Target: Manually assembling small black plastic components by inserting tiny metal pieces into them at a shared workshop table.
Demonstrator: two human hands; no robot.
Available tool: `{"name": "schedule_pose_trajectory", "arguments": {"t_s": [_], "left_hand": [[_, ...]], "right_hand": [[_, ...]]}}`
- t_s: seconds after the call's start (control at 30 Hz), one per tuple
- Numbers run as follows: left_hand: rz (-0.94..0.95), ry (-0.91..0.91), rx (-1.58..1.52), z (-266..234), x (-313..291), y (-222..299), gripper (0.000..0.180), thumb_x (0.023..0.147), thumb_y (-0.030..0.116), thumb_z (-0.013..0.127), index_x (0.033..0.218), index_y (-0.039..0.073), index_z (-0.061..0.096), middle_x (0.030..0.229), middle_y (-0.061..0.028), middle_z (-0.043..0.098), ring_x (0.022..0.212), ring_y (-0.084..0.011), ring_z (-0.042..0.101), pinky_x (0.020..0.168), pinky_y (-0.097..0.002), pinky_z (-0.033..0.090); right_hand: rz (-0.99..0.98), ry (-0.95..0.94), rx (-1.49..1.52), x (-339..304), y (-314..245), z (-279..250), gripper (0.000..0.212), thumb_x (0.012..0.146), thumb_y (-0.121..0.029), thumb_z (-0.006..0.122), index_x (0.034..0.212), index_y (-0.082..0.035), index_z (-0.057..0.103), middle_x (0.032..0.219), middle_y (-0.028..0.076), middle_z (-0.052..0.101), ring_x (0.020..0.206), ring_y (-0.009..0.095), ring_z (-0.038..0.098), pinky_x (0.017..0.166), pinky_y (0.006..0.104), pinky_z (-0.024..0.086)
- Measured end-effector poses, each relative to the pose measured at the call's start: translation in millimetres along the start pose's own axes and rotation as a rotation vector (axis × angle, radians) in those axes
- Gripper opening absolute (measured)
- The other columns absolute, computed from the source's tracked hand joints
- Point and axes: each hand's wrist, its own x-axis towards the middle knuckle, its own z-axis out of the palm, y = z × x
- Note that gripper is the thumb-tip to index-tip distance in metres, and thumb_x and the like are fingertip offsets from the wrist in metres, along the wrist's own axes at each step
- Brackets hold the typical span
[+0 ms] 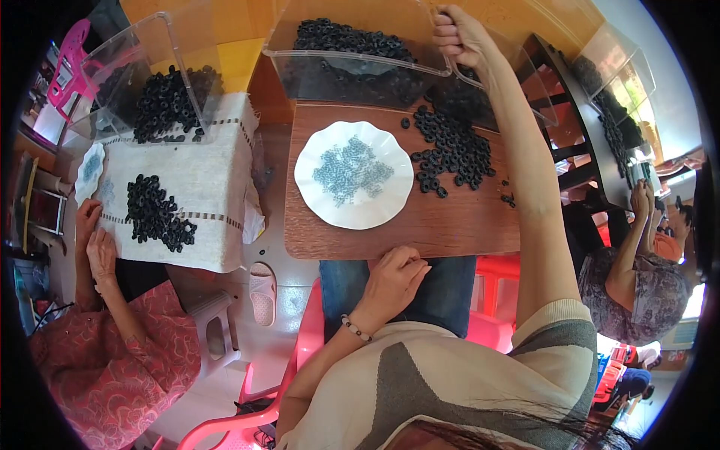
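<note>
Right grip [459, 37] clenched on a clear bin [300, 54], arm [529, 165] outstretched; left grip [394, 276] unclear.

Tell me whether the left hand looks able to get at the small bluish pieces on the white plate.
Likely yes: the left hand is by the near edge of the brown table, and only its bare top and the rim of the white plate seem to lie before the small bluish pieces.
</note>
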Motion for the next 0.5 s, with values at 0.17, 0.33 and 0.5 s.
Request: {"name": "schedule_pose_trajectory", "arguments": {"t_s": [0.17,0.33,0.5], "left_hand": [[-0.007,-0.007,0.009,-3,-1,0,0.011,0.090,0.007,0.073,0.098,0.000,0.074,0.099,-0.0107,0.063,0.087,-0.0269,0.065,0.078,-0.0369,0.054],[-0.031,-0.003,0.041,2,0,4,0.011,0.090,0.010,0.074,0.094,0.001,0.073,0.099,-0.0090,0.062,0.089,-0.0275,0.064,0.080,-0.0397,0.051],[-0.023,-0.022,0.090,4,1,2,0.011,0.090,0.010,0.074,0.096,0.002,0.073,0.099,-0.0101,0.063,0.089,-0.0294,0.065,0.078,-0.0397,0.053]], "right_hand": [[-0.155,0.348,-0.464,-108,40,7,0.049,0.107,-0.044,0.046,0.068,-0.014,0.046,0.057,-0.005,0.041,0.047,0.009,0.035,0.042,0.0287,0.025],[-0.373,0.378,-1.125,-218,171,15,0.046,0.106,-0.030,0.056,0.070,-0.001,0.052,0.059,0.010,0.048,0.056,0.018,0.049,0.056,0.0398,0.043],[-0.435,0.332,-1.388,-243,226,31,0.021,0.095,-0.024,0.069,0.096,-0.005,0.059,0.087,0.016,0.063,0.086,0.038,0.064,0.069,0.0472,0.050]]}}
